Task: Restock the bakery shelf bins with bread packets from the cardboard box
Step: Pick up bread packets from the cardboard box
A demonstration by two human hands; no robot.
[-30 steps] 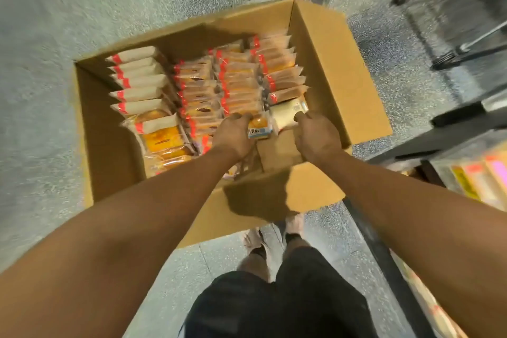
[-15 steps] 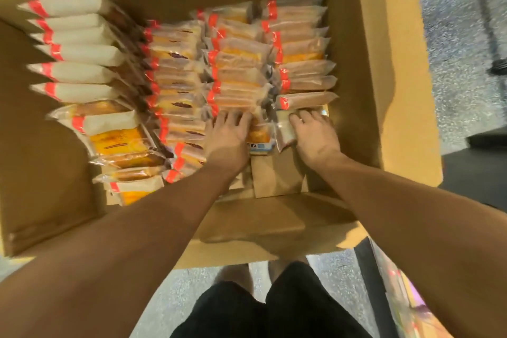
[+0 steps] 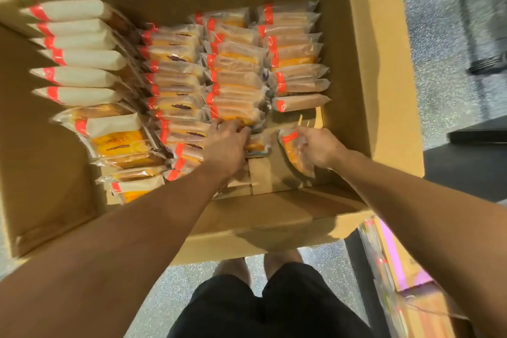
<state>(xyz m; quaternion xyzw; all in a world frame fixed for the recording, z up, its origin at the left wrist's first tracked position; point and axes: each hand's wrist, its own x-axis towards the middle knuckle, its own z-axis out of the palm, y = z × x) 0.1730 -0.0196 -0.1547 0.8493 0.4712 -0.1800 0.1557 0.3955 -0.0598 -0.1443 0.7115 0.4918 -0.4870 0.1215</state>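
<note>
An open cardboard box [image 3: 384,96] on the floor holds several rows of clear bread packets with red end bands. My right hand [image 3: 318,147] grips one orange bread packet [image 3: 295,153], lifted and tilted above the box's bare bottom at the near right. My left hand [image 3: 226,143] reaches into the third row [image 3: 236,85], fingers curled over the nearest packet [image 3: 256,145] there. White-wrapped packets [image 3: 79,55] fill the left row, with larger yellow packets [image 3: 118,143] in front of them.
The box's near flap [image 3: 274,225] folds toward my legs [image 3: 269,307]. A shelf edge with coloured packets [image 3: 389,263] shows at the lower right. Speckled grey floor [image 3: 450,90] surrounds the box; dark metal legs [image 3: 482,63] stand at the upper right.
My right hand has pulled one packet out of the right row and tilted it up. My left hand slid forward onto the neighbouring row. The view has closed in on the box.
</note>
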